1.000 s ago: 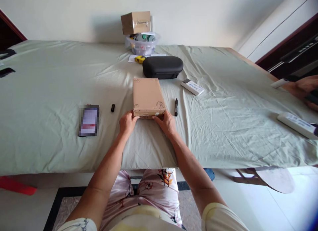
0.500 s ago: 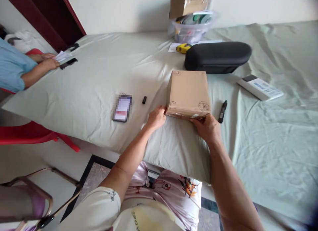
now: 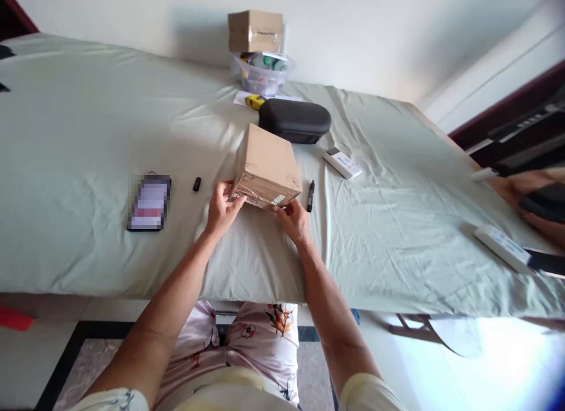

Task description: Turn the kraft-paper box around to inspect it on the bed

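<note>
Left hand (image 3: 220,212) and right hand (image 3: 295,220) had fingers gripping near corners of cardboard box (image 3: 270,158).
Black hard case (image 3: 295,119) blocked the way behind; black marker (image 3: 311,197) lay right, smartphone (image 3: 150,204) left.

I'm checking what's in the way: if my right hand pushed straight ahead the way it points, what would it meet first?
The cardboard box: your right hand is at its near right corner, apparently touching, though exact contact underneath is hidden.

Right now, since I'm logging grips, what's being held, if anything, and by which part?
The cardboard box, by its near end: left hand at the left corner, right hand at the right corner.
</note>
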`<state>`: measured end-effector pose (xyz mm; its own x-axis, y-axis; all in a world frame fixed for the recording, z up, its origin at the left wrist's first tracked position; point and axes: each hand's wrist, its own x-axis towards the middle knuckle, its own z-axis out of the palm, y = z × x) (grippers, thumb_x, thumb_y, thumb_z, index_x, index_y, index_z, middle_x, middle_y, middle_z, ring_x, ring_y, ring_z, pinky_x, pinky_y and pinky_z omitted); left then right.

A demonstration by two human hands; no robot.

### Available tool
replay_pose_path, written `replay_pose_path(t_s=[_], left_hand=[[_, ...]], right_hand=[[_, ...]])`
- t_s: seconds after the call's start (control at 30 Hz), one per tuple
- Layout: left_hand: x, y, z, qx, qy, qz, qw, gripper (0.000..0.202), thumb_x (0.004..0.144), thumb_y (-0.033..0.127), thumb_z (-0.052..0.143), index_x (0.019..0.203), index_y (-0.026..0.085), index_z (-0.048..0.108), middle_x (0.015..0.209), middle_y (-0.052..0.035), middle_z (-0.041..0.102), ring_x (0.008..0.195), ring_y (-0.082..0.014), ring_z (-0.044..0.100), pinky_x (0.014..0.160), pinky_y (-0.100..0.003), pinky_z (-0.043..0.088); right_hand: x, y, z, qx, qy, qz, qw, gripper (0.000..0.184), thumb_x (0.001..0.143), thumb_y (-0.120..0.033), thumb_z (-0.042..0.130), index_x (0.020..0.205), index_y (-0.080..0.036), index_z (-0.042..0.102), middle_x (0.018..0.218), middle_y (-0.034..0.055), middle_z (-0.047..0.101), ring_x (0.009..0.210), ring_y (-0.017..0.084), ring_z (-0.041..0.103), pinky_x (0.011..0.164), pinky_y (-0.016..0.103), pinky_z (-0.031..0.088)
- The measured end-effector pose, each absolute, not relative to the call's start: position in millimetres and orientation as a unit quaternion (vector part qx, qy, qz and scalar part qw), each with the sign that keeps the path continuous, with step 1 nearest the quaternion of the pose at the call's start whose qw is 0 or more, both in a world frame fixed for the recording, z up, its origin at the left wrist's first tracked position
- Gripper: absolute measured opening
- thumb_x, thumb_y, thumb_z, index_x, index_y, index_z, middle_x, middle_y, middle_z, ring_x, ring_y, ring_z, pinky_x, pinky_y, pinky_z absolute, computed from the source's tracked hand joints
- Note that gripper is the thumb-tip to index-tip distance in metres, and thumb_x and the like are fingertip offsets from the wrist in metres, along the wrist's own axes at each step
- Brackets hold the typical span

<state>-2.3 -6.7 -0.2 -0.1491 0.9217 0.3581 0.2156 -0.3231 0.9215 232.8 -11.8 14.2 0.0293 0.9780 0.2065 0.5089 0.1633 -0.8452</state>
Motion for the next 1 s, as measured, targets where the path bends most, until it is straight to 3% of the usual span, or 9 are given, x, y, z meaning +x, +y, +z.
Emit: replay_pose_path(t_s=[0.1, 0.17, 0.27, 0.37, 0.53, 0.6, 0.73, 0.87, 1.0], left_hand=[[-0.6, -7.1, 5.9, 0.558, 0.483, 0.631, 0.238, 0.031, 0.099, 0.048, 0.063, 0.115, 0.024, 0.051, 0.14, -0.0149, 0.063, 0.113, -0.021, 0.073, 0.085, -0.031, 0.063], [-3.6, -6.6, 10.4, 0.563, 0.477, 0.657, 0.155, 0.024, 0.104, 0.048, 0.055, 0.112, 0.025, 0.053, 0.134, -0.0139, 0.065, 0.121, -0.0226, 0.069, 0.09, -0.033, 0.061], [-10.0, -6.7, 15.8, 0.579, 0.473, 0.661, 0.064, 0.026, 0.11, 0.049, 0.045, 0.106, 0.025, 0.056, 0.122, -0.0123, 0.067, 0.119, -0.0223, 0.068, 0.097, -0.036, 0.06], [-13.4, -8.6, 20.0, 0.604, 0.483, 0.634, -0.006, 0.031, 0.113, 0.047, 0.037, 0.107, 0.025, 0.059, 0.119, -0.011, 0.069, 0.116, -0.0214, 0.069, 0.102, -0.039, 0.059], [-11.2, -13.7, 25.9, 0.618, 0.47, 0.623, -0.094, 0.034, 0.114, 0.041, 0.038, 0.104, 0.024, 0.066, 0.112, -0.0088, 0.07, 0.107, -0.0184, 0.07, 0.098, -0.036, 0.059], [-9.6, -14.9, 26.4, 0.623, 0.452, 0.631, -0.093, 0.033, 0.114, 0.039, 0.041, 0.104, 0.024, 0.068, 0.113, -0.0083, 0.07, 0.106, -0.0176, 0.069, 0.097, -0.035, 0.059], [-4.7, -15.2, 20.7, 0.629, 0.454, 0.631, -0.016, 0.032, 0.112, 0.045, 0.044, 0.111, 0.024, 0.068, 0.12, -0.0103, 0.07, 0.115, -0.0205, 0.069, 0.101, -0.037, 0.06], [2.3, -11.6, 7.9, 0.591, 0.486, 0.631, 0.127, 0.052, 0.107, 0.059, 0.051, 0.144, 0.023, 0.054, 0.14, -0.0168, 0.064, 0.127, -0.0247, 0.067, 0.091, -0.032, 0.063], [6.8, -7.3, -0.5, 0.609, 0.466, 0.608, 0.206, 0.061, 0.11, 0.056, 0.046, 0.162, 0.026, 0.039, 0.155, -0.0181, 0.059, 0.137, -0.0255, 0.066, 0.104, -0.036, 0.061]], right_hand=[[229.0, -12.4, 7.8, -0.558, -0.68, 0.306, 0.364, 0.058, 0.085, -0.08, 0.063, 0.072, -0.025, 0.054, 0.054, -0.0028, 0.051, 0.053, 0.014, 0.044, 0.052, 0.029, 0.035], [226.2, -10.9, 2.9, -0.538, -0.716, 0.287, 0.341, 0.061, 0.085, -0.083, 0.063, 0.069, -0.024, 0.059, 0.055, -0.0003, 0.053, 0.055, 0.017, 0.047, 0.055, 0.032, 0.04], [225.4, -6.2, -2.0, -0.516, -0.73, 0.291, 0.341, 0.066, 0.085, -0.085, 0.062, 0.091, -0.021, 0.076, 0.071, 0.0064, 0.07, 0.069, 0.025, 0.064, 0.067, 0.04, 0.053], [232.6, -0.6, -2.4, -0.532, -0.72, 0.274, 0.353, 0.077, 0.07, -0.089, 0.075, 0.102, -0.019, 0.079, 0.087, 0.011, 0.076, 0.082, 0.031, 0.07, 0.076, 0.044, 0.058], [248.8, -0.1, 4.7, -0.519, -0.685, 0.323, 0.395, 0.111, 0.062, -0.088, 0.082, 0.149, -0.023, 0.061, 0.102, 0.0094, 0.078, 0.087, 0.027, 0.073, 0.079, 0.042, 0.06], [249.4, -2.5, 8.5, -0.503, -0.686, 0.317, 0.419, 0.107, 0.067, -0.086, 0.081, 0.152, -0.027, 0.058, 0.113, 0.01, 0.077, 0.095, 0.026, 0.074, 0.083, 0.042, 0.06], [240.0, -8.0, 16.1, -0.466, -0.705, 0.342, 0.412, 0.078, 0.077, -0.082, 0.077, 0.131, -0.026, 0.07, 0.113, 0.0092, 0.077, 0.093, 0.024, 0.074, 0.083, 0.041, 0.061], [231.5, -11.1, 18.5, -0.46, -0.701, 0.355, 0.413, 0.071, 0.082, -0.078, 0.075, 0.128, -0.025, 0.068, 0.103, 0.0069, 0.077, 0.084, 0.021, 0.073, 0.081, 0.041, 0.064], [232.7, -10.0, 13.7, -0.46, -0.695, 0.346, 0.431, 0.074, 0.077, -0.076, 0.08, 0.13, -0.026, 0.065, 0.104, 0.0066, 0.076, 0.082, 0.021, 0.073, 0.078, 0.04, 0.065]])
